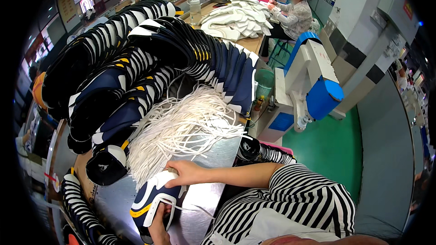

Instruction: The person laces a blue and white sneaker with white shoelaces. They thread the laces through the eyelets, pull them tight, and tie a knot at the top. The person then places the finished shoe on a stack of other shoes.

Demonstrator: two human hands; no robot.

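Observation:
A navy, white and yellow shoe upper (154, 189) is held over the metal tabletop (113, 204) at the lower middle. My right hand (184, 173) is closed on its white upper edge, thumb and fingers pinching it. From below, my left hand (160, 224) grips the same piece at its lacing opening, fingers partly hidden inside. One white lace (200, 210) trails from the upper to the right. Just beyond my hands lies a big tangled heap of white laces (181, 127).
Long nested stacks of navy and white shoe uppers (236, 72) curve behind and left of the laces. A white and blue machine (313, 81) stands at right. Farther off, a seated person (297, 16) works beside a pile of white pieces (236, 18) and a clear jar (194, 11).

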